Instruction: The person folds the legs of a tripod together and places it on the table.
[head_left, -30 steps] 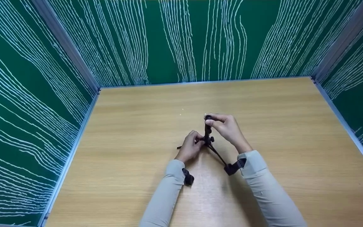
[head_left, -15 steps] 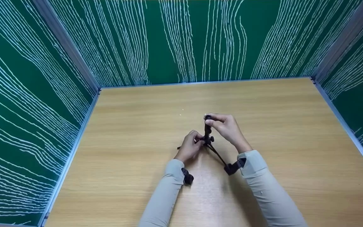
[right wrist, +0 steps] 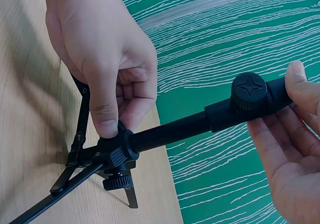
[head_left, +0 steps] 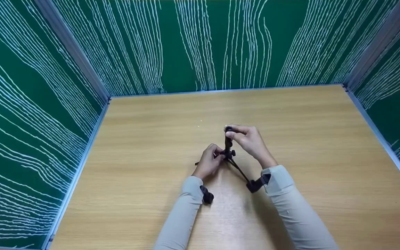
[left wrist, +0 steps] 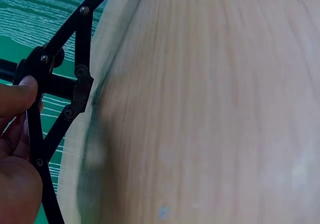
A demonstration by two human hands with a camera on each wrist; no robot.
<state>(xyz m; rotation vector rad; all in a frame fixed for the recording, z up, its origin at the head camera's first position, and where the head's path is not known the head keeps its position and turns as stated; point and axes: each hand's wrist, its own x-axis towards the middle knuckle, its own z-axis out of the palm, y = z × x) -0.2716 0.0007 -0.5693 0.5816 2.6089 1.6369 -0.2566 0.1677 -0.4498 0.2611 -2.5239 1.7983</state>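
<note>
Small black tripod [head_left: 230,152] standing near the middle of the wooden worktop [head_left: 325,139], legs splayed and feet on the wood, column rising from the hub. Left hand [head_left: 209,160] grasping the hub where the legs meet, thumb [right wrist: 106,115] pressed onto the collar and the other fingers curled behind it — seemingly to pin the base down so it cannot twist or tip. Right hand [head_left: 250,139] wrapped about the top of the column, fingertips [right wrist: 299,78] closed over the thicker upper sleeve just past the star-marked knob [right wrist: 248,90], likely so that the upper part can be turned or slid against the steadied base. Neither hand released, neither clenched on nothing. Matte black all over: thin flat legs with riveted cross-braces [left wrist: 80,86], a slim round tube running into a fatter sleeve, a second small ribbed knob [right wrist: 118,182] under the hub. One leg [head_left: 240,171] stretched back toward the right sleeve [head_left: 290,201]. Green panels with white wavy lines [head_left: 193,45] closing in the worktop on three sides.
</note>
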